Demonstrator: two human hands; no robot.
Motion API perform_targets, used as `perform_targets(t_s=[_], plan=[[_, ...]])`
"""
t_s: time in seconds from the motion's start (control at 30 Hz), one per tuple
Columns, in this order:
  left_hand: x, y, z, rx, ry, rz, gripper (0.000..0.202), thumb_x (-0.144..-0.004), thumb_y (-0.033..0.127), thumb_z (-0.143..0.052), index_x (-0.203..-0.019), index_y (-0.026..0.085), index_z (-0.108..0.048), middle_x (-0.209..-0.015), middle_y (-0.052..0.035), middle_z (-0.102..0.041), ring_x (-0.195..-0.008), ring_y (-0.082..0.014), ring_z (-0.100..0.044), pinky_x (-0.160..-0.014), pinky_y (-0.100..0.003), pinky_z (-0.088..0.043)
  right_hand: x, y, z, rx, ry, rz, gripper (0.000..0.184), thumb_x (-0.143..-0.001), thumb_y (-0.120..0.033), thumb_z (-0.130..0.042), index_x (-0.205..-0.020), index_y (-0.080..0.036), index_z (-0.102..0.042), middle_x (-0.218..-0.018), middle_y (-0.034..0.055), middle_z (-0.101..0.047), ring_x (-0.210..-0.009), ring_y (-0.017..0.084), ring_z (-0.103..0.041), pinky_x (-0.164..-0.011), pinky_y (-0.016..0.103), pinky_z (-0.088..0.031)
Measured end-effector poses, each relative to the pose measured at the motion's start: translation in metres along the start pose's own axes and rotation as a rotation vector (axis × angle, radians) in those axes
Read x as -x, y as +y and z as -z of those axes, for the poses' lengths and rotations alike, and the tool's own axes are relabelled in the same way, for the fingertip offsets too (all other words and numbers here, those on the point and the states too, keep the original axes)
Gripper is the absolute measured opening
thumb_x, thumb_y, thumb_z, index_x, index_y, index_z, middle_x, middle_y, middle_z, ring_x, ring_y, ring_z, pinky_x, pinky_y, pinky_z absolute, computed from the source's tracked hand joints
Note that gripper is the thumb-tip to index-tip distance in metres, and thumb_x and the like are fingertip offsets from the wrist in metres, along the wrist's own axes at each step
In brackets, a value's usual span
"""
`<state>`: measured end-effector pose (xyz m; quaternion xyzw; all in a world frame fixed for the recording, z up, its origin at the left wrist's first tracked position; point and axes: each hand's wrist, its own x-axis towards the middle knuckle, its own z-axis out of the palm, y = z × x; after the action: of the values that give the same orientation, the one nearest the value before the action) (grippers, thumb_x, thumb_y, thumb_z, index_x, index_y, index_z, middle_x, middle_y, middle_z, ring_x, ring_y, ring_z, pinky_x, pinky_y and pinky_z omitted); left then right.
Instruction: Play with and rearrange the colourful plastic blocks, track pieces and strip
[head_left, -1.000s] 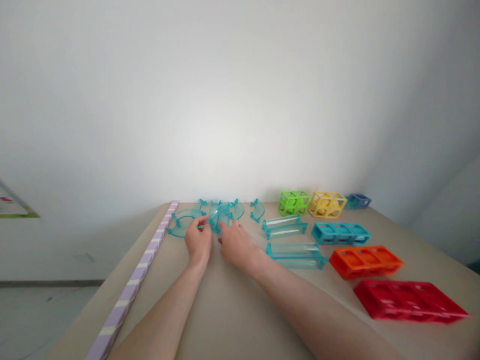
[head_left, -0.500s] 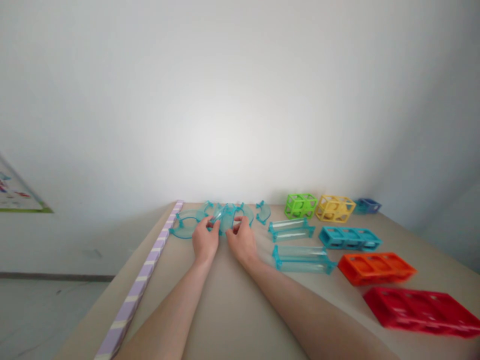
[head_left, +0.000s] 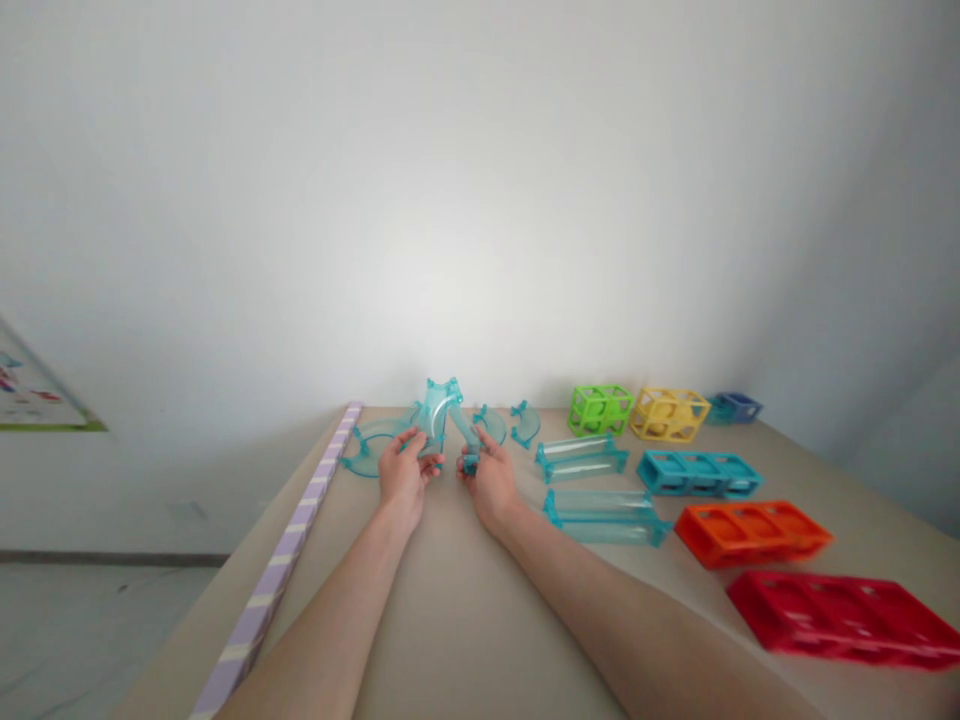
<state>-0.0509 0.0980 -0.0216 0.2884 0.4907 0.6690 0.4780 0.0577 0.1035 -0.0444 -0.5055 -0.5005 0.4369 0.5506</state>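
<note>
Two curved, see-through teal track pieces are raised near the wall, meeting or overlapping at their upper ends. My left hand [head_left: 407, 468] grips the lower end of the left curved track piece [head_left: 433, 410] between thumb and fingers. Closed round the lower end of the right curved track piece [head_left: 463, 425] is my right hand [head_left: 489, 475]. Whether the upper ends are joined cannot be made out. Beside my left hand lies a wide curved teal piece [head_left: 367, 455], partly covered by my fingers. Just beyond my right hand is a smaller curved piece [head_left: 493, 424].
Another small curved piece [head_left: 526, 425] lies by the wall. Straight clear channels [head_left: 583, 458] rest to the right. Beyond them stand frame blocks: green [head_left: 600, 410], yellow [head_left: 670, 414], teal [head_left: 700, 474], orange [head_left: 752, 533], red [head_left: 844, 618]. Striped edging [head_left: 300, 520] runs along the table's left side.
Both hands have lifted the curved pieces off the low cluster, and their upper ends now rise against the wall. My hands have turned, and the right one has shifted slightly right.
</note>
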Motion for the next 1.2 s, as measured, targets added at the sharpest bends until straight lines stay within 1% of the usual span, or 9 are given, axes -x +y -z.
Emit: perform_targets(t_s=[0.13,0.27,0.33,0.47,0.57,0.7,0.83,1.07,1.2], plan=[[0.005,0.0,-0.005,0.059,-0.136,0.071,0.032,-0.076,0.024,-0.067,-0.106,0.016,-0.057,-0.068,0.0002,-0.064,-0.047,-0.012,-0.062,-0.041,-0.021,-0.047,0.004,-0.003,-0.001,-0.088,-0.012,0.02,0.051,-0.079,-0.015,-0.037,-0.125,-0.022,-0.056,-0.086,0.0064,-0.07,-0.067,0.021,-0.065,-0.057,0.031,-0.051],[0.011,-0.003,-0.007,0.053,-0.249,0.061,0.028,-0.074,0.035,-0.074,-0.087,0.013,-0.063,-0.072,-0.0024,-0.067,-0.047,-0.0105,-0.059,-0.036,-0.019,-0.044,0.004,-0.004,0.0,-0.253,-0.075,0.047,0.033,-0.078,-0.021,-0.043,-0.1,-0.022,-0.066,-0.072,0.0041,-0.066,-0.059,0.019,-0.058,-0.051,0.029,-0.045],[0.011,-0.004,-0.007,0.07,-0.254,0.061,0.029,-0.074,0.037,-0.075,-0.083,0.012,-0.064,-0.078,-0.0046,-0.068,-0.047,-0.0098,-0.059,-0.034,-0.018,-0.043,0.002,-0.002,-0.001,-0.31,-0.076,0.044,0.026,-0.076,-0.023,-0.044,-0.089,-0.022,-0.067,-0.066,0.0027,-0.062,-0.052,0.016,-0.051,-0.047,0.027,-0.041],[0.005,-0.001,-0.004,0.167,-0.183,0.104,0.022,-0.085,0.033,-0.064,-0.094,0.013,-0.064,-0.097,-0.0077,-0.07,-0.052,-0.0102,-0.063,-0.034,-0.018,-0.043,0.002,0.001,-0.002,-0.368,-0.032,0.027,0.023,-0.073,-0.027,-0.044,-0.077,-0.02,-0.065,-0.055,-0.0015,-0.049,-0.042,0.011,-0.039,-0.041,0.024,-0.032],[0.002,0.003,-0.002,0.251,-0.172,0.156,0.018,-0.091,0.03,-0.055,-0.099,0.014,-0.06,-0.099,-0.0071,-0.069,-0.06,-0.0122,-0.067,-0.035,-0.018,-0.043,0.006,0.0,-0.003,-0.415,-0.001,0.057,0.029,-0.069,-0.026,-0.043,-0.082,-0.017,-0.068,-0.056,-0.0031,-0.047,-0.044,0.01,-0.038,-0.044,0.024,-0.032],[0.002,0.007,0.0,0.326,-0.237,0.225,0.024,-0.096,0.033,-0.046,-0.094,0.013,-0.06,-0.103,-0.011,-0.069,-0.058,-0.0104,-0.065,-0.036,-0.017,-0.042,0.01,-0.006,0.0,-0.466,0.07,0.135,0.045,-0.066,-0.022,-0.047,-0.106,-0.018,-0.067,-0.066,-0.0027,-0.055,-0.056,0.011,-0.047,-0.055,0.025,-0.04],[0.005,0.006,-0.001,0.355,-0.277,0.215,0.016,-0.086,0.03,-0.061,-0.087,0.014,-0.058,-0.096,-0.0097,-0.071,-0.053,-0.0106,-0.062,-0.036,-0.018,-0.041,0.011,-0.009,0.003,-0.41,0.125,0.227,0.044,-0.071,-0.021,-0.049,-0.112,-0.019,-0.063,-0.071,-0.0023,-0.057,-0.064,0.013,-0.052,-0.065,0.028,-0.044],[0.012,-0.001,-0.007,0.246,-0.258,-0.133,0.033,-0.068,0.033,-0.079,-0.076,0.017,-0.05,-0.109,-0.0078,-0.07,-0.072,-0.0151,-0.069,-0.055,-0.023,-0.053,0.018,-0.009,0.004,-0.194,0.143,0.378,0.037,-0.085,-0.024,-0.044,-0.119,-0.02,-0.059,-0.083,0.0014,-0.062,-0.073,0.015,-0.057,-0.072,0.03,-0.048],[0.013,-0.005,-0.008,0.201,-0.293,-0.173,0.035,-0.068,0.032,-0.079,-0.07,0.016,-0.048,-0.101,-0.0098,-0.072,-0.084,-0.0202,-0.071,-0.069,-0.03,-0.056,0.018,-0.007,0.005,-0.111,0.149,0.372,0.037,-0.09,-0.032,-0.043,-0.122,-0.02,-0.059,-0.089,0.0042,-0.066,-0.085,0.019,-0.062,-0.076,0.034,-0.051]])
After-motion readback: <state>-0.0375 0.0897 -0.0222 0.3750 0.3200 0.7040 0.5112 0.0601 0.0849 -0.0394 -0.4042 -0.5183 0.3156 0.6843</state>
